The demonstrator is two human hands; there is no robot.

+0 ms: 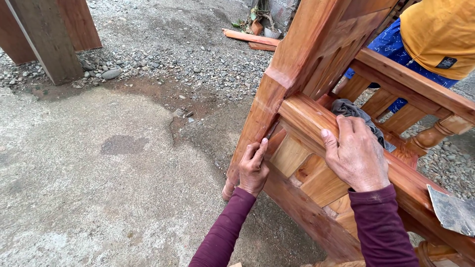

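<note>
Tool (271,130) pinched in left hand (253,169) fingers pointed up into post-rail joint; right hand (357,154) lay spread on rail (302,116).

small dark rectangular label (446,62) at hem of yellow garment (435,29), upper right, lettering too small to tell

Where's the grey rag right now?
The grey rag lies bunched on the rounded wooden rail, just beyond the right hand fingertips, right of centre in the head view.

I count two hands, left (253,170) and right (355,154), one wooden chair frame (316,59), one grey rag (352,111), one scraper blade (452,211).
</note>
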